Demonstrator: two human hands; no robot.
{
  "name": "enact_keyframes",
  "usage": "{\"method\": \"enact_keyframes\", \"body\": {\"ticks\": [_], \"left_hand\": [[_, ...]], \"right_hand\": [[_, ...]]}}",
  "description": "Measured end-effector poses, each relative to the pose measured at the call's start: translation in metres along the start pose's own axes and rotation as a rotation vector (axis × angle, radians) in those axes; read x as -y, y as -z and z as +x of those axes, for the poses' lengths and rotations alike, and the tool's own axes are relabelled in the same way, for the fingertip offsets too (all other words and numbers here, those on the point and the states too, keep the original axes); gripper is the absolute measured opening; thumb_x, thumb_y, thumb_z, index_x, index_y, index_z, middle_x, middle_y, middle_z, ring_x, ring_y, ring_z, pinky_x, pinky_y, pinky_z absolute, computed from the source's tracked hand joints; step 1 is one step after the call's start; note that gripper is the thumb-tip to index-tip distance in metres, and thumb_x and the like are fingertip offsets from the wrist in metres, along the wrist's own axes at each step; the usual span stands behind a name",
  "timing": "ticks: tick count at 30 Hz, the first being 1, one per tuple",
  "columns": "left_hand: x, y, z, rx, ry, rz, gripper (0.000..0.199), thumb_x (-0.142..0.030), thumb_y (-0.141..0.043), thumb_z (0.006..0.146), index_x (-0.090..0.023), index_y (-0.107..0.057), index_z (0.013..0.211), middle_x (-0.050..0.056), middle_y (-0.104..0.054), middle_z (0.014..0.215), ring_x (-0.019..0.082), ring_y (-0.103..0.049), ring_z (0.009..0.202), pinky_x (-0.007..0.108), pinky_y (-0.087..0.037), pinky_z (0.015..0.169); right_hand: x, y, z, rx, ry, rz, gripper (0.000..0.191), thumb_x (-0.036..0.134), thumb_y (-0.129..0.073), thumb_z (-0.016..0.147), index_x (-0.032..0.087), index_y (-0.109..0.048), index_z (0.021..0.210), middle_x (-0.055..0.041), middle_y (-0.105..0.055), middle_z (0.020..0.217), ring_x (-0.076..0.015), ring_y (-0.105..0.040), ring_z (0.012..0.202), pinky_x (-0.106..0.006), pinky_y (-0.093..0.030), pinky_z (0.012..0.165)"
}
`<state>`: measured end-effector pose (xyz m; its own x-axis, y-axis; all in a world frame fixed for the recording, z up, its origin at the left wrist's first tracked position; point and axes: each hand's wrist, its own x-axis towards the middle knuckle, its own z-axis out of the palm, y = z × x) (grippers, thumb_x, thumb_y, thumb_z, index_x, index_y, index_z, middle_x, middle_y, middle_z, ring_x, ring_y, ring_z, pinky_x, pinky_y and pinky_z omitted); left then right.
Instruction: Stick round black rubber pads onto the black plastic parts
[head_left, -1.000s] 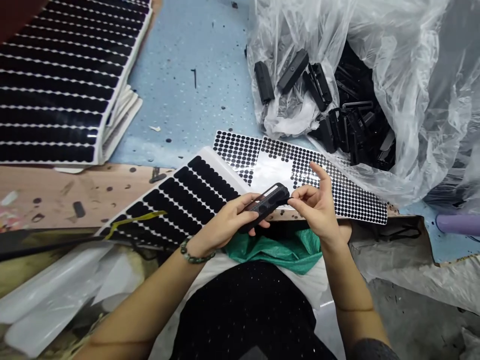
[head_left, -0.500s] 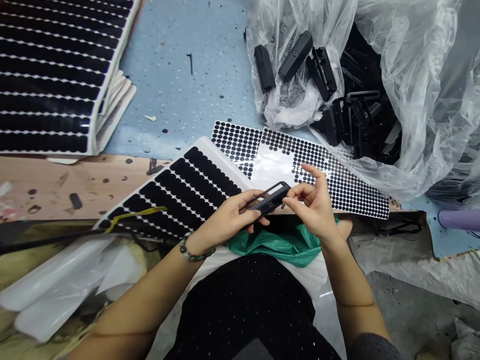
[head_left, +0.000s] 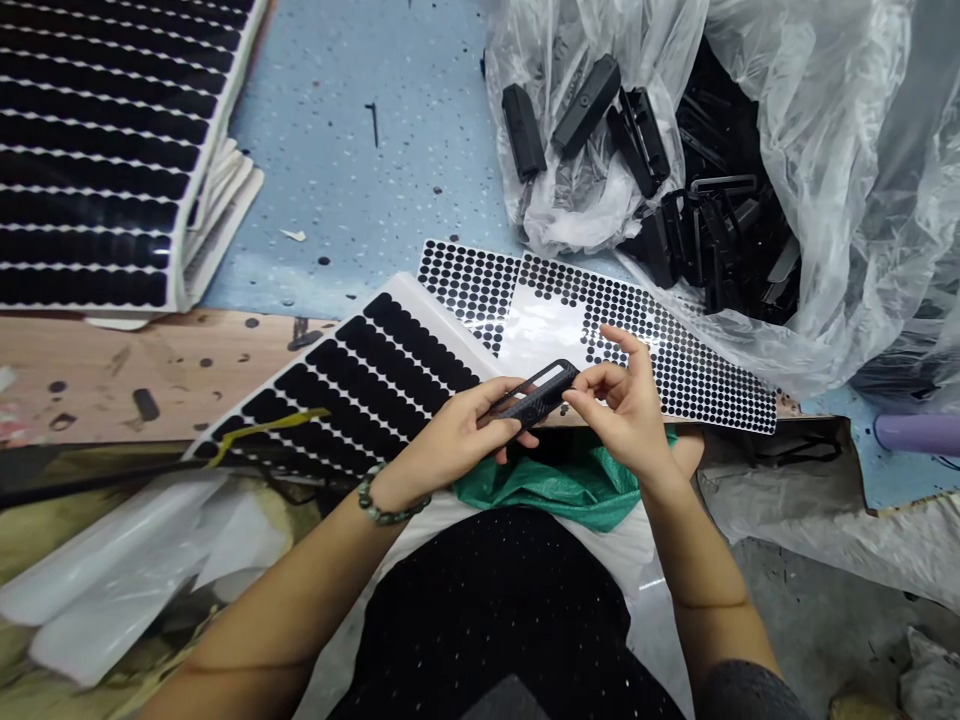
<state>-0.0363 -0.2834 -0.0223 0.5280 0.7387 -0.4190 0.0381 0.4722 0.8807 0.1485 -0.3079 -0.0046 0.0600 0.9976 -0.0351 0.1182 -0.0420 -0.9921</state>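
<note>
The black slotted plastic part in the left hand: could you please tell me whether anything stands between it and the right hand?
Nothing visible does: the right hand's thumb and fingertips are right at the end of the black slotted plastic part. The sheet of small black dots lies beyond them.

Slim black frame (head_left: 541, 402), held tilted just off the view's centre, toward four o'clock.
Looks rigid and elongated, with a rounded tip pointing to two o'clock; has a long opening along the eleven o'clock side; partly hidden toward eight o'clock.
</note>
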Motion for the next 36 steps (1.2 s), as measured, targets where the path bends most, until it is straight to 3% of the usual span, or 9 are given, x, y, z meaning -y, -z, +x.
{"method": "enact_keyframes", "body": {"ticks": [10, 15, 20, 22, 24, 28, 31, 33, 36], "left_hand": [[-0.003, -0.005, 0.002, -0.054, -0.002, 0.057, 0.043, -0.036, -0.068, 0.067, -0.016, -0.06, 0.104, 0.008, -0.069, 0.087, 0.019, -0.069, 0.063, 0.022, -0.048, 0.042], [0.0, -0.009, 0.001, -0.083, -0.034, 0.06, 0.045, -0.037, -0.068, 0.069, -0.016, -0.061, 0.108, 0.008, -0.069, 0.087, 0.018, -0.069, 0.062, 0.021, -0.049, 0.043], [0.008, -0.013, -0.002, -0.121, -0.068, 0.009, 0.044, -0.04, -0.069, 0.071, -0.017, -0.059, 0.107, 0.008, -0.07, 0.096, 0.02, -0.071, 0.069, 0.023, -0.053, 0.048], [0.012, -0.013, -0.003, -0.117, -0.058, -0.038, 0.044, -0.042, -0.069, 0.072, -0.018, -0.057, 0.107, 0.009, -0.07, 0.1, 0.022, -0.072, 0.073, 0.024, -0.054, 0.05], [0.016, -0.014, -0.004, -0.102, -0.044, -0.075, 0.044, -0.042, -0.07, 0.072, -0.018, -0.055, 0.106, 0.009, -0.07, 0.099, 0.022, -0.073, 0.076, 0.025, -0.055, 0.053], [0.019, -0.014, -0.006, -0.084, -0.029, -0.088, 0.044, -0.042, -0.072, 0.071, -0.019, -0.054, 0.104, 0.008, -0.07, 0.097, 0.022, -0.073, 0.076, 0.025, -0.056, 0.055], [0.019, -0.007, -0.007, -0.115, -0.039, -0.06, 0.045, -0.043, -0.072, 0.07, -0.019, -0.054, 0.104, 0.008, -0.069, 0.098, 0.023, -0.073, 0.075, 0.026, -0.055, 0.053], [0.021, 0.003, -0.004, -0.201, -0.064, -0.058, 0.045, -0.043, -0.072, 0.07, -0.019, -0.053, 0.102, 0.008, -0.069, 0.096, 0.023, -0.072, 0.077, 0.027, -0.055, 0.054], [0.028, 0.019, 0.008, -0.412, -0.093, -0.107, 0.042, -0.043, -0.072, 0.067, -0.019, -0.052, 0.096, 0.005, -0.069, 0.091, 0.021, -0.071, 0.076, 0.025, -0.054, 0.054]], "right_hand": [[-0.004, -0.002, 0.0, -0.041, 0.025, -0.104, 0.053, 0.021, -0.069, 0.079, 0.029, -0.043, 0.124, 0.0067, -0.058, 0.069, -0.0133, -0.056, 0.06, -0.032, -0.051, 0.061], [-0.002, -0.005, -0.004, -0.06, 0.092, -0.226, 0.05, 0.02, -0.063, 0.083, 0.029, -0.041, 0.127, 0.0047, -0.057, 0.073, -0.0157, -0.06, 0.068, -0.036, -0.054, 0.071], [-0.004, -0.006, -0.008, -0.184, 0.122, -0.301, 0.06, 0.028, -0.072, 0.079, 0.033, -0.041, 0.13, -0.0038, -0.057, 0.107, -0.0196, -0.058, 0.088, -0.041, -0.055, 0.082], [-0.008, -0.006, -0.007, -0.242, 0.078, -0.234, 0.075, 0.033, -0.08, 0.071, 0.034, -0.039, 0.134, -0.0059, -0.053, 0.12, -0.0198, -0.057, 0.093, -0.039, -0.056, 0.081], [-0.013, -0.009, -0.007, -0.224, 0.008, -0.113, 0.081, 0.036, -0.082, 0.066, 0.032, -0.04, 0.135, -0.0058, -0.055, 0.119, -0.018, -0.06, 0.09, -0.035, -0.058, 0.076], [-0.022, -0.017, -0.002, -0.107, -0.086, 0.031, 0.05, 0.042, -0.076, 0.072, 0.026, -0.061, 0.117, -0.0027, -0.067, 0.1, -0.017, -0.065, 0.083, -0.036, -0.057, 0.078], [-0.03, -0.01, 0.006, -0.079, -0.091, 0.028, 0.03, 0.047, -0.058, 0.085, 0.024, -0.067, 0.101, -0.0027, -0.07, 0.092, -0.0175, -0.066, 0.079, -0.037, -0.057, 0.075], [-0.036, -0.001, 0.011, -0.101, -0.067, -0.088, 0.028, 0.042, -0.048, 0.091, 0.022, -0.067, 0.098, -0.0042, -0.068, 0.091, -0.0179, -0.065, 0.079, -0.037, -0.055, 0.073], [-0.046, 0.008, 0.015, -0.071, -0.016, -0.455, 0.015, 0.025, -0.051, 0.089, 0.02, -0.065, 0.088, -0.0061, -0.063, 0.089, -0.0202, -0.062, 0.084, -0.039, -0.051, 0.081]]}}
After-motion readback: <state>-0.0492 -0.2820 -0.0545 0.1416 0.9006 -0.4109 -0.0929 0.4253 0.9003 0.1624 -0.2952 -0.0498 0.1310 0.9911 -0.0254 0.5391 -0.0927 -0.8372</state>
